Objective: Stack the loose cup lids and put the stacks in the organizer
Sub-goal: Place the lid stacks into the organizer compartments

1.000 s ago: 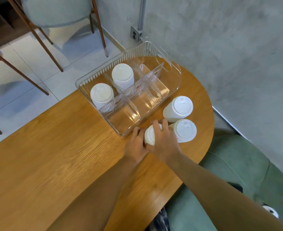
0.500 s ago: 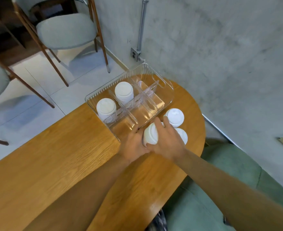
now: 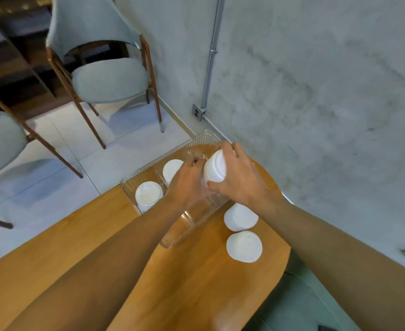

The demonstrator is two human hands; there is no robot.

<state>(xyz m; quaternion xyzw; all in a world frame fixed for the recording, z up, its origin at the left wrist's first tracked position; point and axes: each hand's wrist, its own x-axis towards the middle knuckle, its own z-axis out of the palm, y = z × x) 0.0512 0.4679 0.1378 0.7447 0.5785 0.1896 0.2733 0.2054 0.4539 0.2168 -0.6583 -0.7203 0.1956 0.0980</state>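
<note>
Both hands hold a white stack of cup lids [image 3: 215,168] tilted above the clear plastic organizer [image 3: 149,166]. My right hand [image 3: 238,177] grips the stack from the right, thumb under it. My left hand [image 3: 188,181] holds its left side, fingers curled. Two lid stacks sit inside the organizer: one at the near left [image 3: 148,195] and one behind it [image 3: 172,168], partly hidden by my left hand. Two more stacks stand on the wooden table [image 3: 192,283], one close to the organizer [image 3: 240,216] and one nearer me [image 3: 244,246].
A concrete wall [image 3: 316,80] runs right behind the organizer and the table's rounded end. Grey padded chairs [image 3: 106,80] stand on the tiled floor to the left. A green seat [image 3: 311,302] lies below the table's right edge.
Both hands lifted the lid stack off the table and carried it away from me, over the organizer's far part. The camera has tipped upward.
</note>
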